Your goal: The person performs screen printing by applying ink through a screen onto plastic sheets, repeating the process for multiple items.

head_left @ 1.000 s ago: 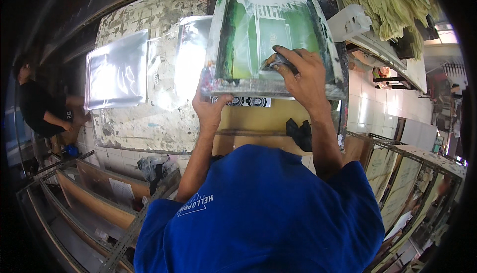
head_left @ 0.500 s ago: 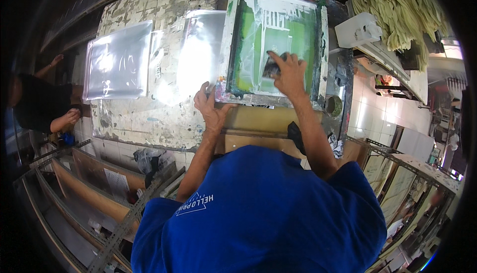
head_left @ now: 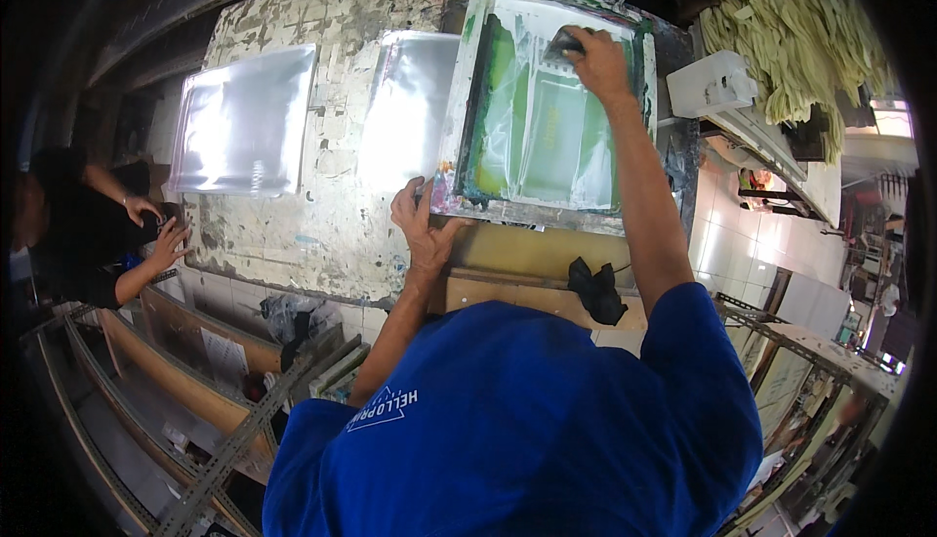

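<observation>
Left hand: We have the left hand (head_left: 426,234) at the near left corner of the framed screen (head_left: 463,98), fingers raised and spread, thumb by the near rail; whether it clamps the frame, we cannot tell.
Right hand: And here we see the right hand (head_left: 598,63) well apart from the left, reaching across the screen, its fingers closed on a small dark tool (head_left: 563,44).
Dark tool: It's down at the screen's far edge, over the white streaks!
Framed screen: We find it lying toward the worktop's (head_left: 273,254) far right corner, green mesh (head_left: 561,176) smeared with white inside the rails.
Near edge: Just below the screen we spot a yellowish board (head_left: 527,250), with a crumpled black cloth (head_left: 597,291) near its right end.
Film sheets: One shiny clear sheet (head_left: 244,122) lies along the worktop's left edge; another (head_left: 400,107) sits just beside the screen.
Right side: Beyond the worktop's right edge we get a white container (head_left: 711,85) and hanging pale yellow strips (head_left: 781,39).
Left side: A co-worker (head_left: 88,234) in black is by the left edge, hands close together.
</observation>
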Demonstrator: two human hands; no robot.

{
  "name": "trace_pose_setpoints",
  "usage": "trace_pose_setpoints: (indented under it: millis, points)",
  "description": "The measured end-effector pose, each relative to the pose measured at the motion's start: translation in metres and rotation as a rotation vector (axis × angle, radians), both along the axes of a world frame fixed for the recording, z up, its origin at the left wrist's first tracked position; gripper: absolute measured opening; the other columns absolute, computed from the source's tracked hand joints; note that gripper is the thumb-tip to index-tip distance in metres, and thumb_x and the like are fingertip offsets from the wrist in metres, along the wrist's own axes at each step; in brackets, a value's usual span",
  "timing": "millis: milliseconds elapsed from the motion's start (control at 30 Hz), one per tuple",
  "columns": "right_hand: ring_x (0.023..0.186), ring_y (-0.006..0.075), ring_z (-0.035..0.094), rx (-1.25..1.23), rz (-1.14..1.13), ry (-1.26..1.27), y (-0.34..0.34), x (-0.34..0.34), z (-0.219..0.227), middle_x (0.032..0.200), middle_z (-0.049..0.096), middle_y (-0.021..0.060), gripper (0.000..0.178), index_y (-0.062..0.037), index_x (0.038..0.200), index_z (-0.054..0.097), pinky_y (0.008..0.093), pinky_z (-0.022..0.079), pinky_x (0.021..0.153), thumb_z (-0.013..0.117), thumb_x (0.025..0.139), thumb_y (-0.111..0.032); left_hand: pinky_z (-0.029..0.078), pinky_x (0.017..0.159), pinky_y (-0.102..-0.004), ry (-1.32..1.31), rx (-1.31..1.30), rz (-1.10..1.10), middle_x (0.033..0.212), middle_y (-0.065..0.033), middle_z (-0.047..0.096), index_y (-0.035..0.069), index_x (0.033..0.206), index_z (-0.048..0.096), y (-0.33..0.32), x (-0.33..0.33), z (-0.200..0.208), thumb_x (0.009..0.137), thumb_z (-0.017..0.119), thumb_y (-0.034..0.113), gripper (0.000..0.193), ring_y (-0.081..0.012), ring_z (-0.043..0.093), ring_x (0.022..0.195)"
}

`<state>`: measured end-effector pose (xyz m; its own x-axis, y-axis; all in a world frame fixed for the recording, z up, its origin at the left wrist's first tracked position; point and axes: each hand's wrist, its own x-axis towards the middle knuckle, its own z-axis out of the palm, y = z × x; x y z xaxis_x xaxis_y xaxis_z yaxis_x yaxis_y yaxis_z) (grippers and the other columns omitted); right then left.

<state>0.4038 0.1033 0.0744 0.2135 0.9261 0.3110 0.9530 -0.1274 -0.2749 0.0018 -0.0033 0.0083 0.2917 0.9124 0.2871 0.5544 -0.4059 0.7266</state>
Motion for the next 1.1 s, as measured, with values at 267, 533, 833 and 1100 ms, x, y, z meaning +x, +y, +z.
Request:
trace_pose_setpoints:
  millis: [267,533,833,1100]
  points:
    - [0.093,0.0338,0.065,0.038,0.034,-0.013,-0.08,-0.067,0.017,0.092,0.068,0.014,0.036,-0.0203,0.12,0.068,0.0488,0.047,0.077,0.073,0.084,-0.016,0.026,0.11,-0.0467,-0.103,-0.08,0.004,0.127,-0.0161,0.056,0.003,0.137,0.062,-0.003,0.005,0.004,0.063,0.093,0.028,0.084,-0.0338,0.043,0.124]
    - [0.085,0.0359,0.064,0.09,0.089,0.053,-0.169,-0.144,0.124,0.093,0.066,0.0147,0.046,-0.0129,0.116,0.071,0.0454,0.05,0.075,0.082,0.073,-0.024,0.035,0.108,-0.0433,-0.192,0.016,0.095,0.127,-0.0153,0.055,-0.002,0.138,0.059,0.006,0.023,0.069,0.071,0.086,0.009,0.072,-0.0319,0.046,0.122]
    - [0.076,0.0303,0.071,0.352,0.13,-0.126,-0.099,-0.09,0.231,0.085,0.071,0.013,0.047,-0.0103,0.111,0.074,0.0401,0.055,0.069,0.087,0.074,-0.037,0.044,0.1,-0.0487,-0.418,-0.077,0.285,0.141,-0.0177,0.057,-0.005,0.121,0.068,0.071,0.024,0.095,0.09,0.076,0.016,0.039,-0.0346,0.055,0.121]
    - [0.089,0.0361,0.073,0.312,-0.004,-0.047,-0.072,-0.085,0.284,0.094,0.075,0.0225,0.05,0.0049,0.104,0.075,0.0413,0.055,0.083,0.082,0.073,-0.033,0.039,0.094,-0.051,0.504,0.222,0.434,0.141,-0.0113,0.06,0.01,0.104,0.076,0.054,-0.01,-0.007,0.089,0.071,0.027,0.023,-0.036,0.052,0.121]
